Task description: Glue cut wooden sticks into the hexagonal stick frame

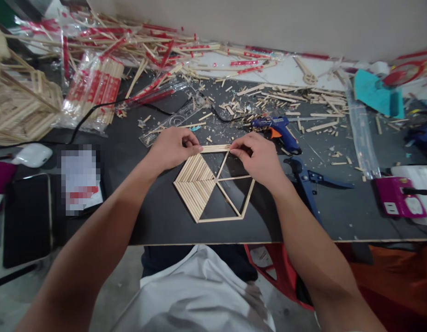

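Observation:
A hexagonal frame of thin wooden sticks [220, 219] lies flat on the dark table, with spokes meeting at its centre. Its two left sections [194, 184] are filled with rows of sticks; the top, right and bottom ones are open. My left hand [173, 148] pinches the left end of a wooden stick [215, 148] along the hexagon's top edge. At the other end of that stick, the thumb and fingers of my right hand [255, 154] are closed on it.
A blue glue gun [284, 133] and dark blue cutters [305, 177] lie to the right. Stick scraps [285, 97] and packaged sticks [95, 90] lie behind. A phone [27, 219] and woven stick pieces [22, 101] are at left, a magenta power block [398, 197] at right.

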A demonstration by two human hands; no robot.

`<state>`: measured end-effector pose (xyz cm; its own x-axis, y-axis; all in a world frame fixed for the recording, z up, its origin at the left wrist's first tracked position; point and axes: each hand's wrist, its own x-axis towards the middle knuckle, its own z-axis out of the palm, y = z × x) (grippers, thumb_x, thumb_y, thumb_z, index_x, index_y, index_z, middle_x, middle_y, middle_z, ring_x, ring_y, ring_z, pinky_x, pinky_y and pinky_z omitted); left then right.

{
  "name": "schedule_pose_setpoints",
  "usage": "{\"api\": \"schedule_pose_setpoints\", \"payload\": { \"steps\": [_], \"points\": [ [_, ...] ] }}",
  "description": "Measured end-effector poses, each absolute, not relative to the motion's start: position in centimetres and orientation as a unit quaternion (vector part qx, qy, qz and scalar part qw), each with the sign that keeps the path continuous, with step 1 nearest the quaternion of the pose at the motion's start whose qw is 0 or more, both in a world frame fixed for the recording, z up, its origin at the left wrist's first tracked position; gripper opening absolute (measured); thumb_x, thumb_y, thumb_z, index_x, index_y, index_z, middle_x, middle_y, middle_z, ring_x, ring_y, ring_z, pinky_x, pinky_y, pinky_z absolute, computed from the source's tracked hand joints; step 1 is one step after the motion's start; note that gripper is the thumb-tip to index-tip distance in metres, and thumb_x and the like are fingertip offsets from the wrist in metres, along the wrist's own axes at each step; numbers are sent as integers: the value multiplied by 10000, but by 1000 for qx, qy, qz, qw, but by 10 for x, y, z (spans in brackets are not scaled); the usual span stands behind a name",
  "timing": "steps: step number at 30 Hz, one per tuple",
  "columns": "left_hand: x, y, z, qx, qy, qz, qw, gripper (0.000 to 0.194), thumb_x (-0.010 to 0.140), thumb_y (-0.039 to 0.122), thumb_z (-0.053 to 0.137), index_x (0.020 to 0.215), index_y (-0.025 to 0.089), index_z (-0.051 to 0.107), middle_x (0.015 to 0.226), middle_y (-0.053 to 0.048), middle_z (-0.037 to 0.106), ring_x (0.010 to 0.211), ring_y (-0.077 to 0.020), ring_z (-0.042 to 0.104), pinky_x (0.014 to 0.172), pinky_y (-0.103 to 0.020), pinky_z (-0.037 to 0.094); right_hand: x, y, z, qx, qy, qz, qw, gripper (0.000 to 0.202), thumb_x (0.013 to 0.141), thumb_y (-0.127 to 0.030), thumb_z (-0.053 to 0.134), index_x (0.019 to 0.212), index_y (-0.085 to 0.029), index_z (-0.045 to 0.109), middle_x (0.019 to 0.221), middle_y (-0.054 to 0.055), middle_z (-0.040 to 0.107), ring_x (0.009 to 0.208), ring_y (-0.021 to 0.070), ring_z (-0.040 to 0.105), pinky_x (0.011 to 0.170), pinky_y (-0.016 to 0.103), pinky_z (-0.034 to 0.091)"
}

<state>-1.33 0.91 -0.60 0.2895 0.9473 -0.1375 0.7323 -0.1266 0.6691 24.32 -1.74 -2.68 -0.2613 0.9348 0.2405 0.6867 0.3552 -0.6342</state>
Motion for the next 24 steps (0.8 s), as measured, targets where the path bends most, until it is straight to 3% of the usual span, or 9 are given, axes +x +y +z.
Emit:
{"api": "schedule_pose_setpoints", "payload": {
  "steps": [11, 24],
  "points": [
    [-13, 8, -7, 745, 570, 153, 309, 231, 819, 408, 731, 870, 186, 765, 814, -51, 740, 696, -175, 622, 669, -303, 433, 241, -20, -25, -547, -749, 225, 299, 60, 881, -259, 696, 896, -220, 739, 906, 58, 692, 700, 183, 601, 681, 364, 524],
    [-13, 7, -6, 744, 575, 147, 307, 234, 831, 411, 712, 895, 192, 763, 835, -57, 743, 713, -183, 630, 667, -311, 430, 238, -24, -21, -562, -730, 239, 308, 49, 860, -222, 687, 875, -212, 732, 854, 42, 679, 670, 167, 585, 677, 346, 517]
  ]
}}
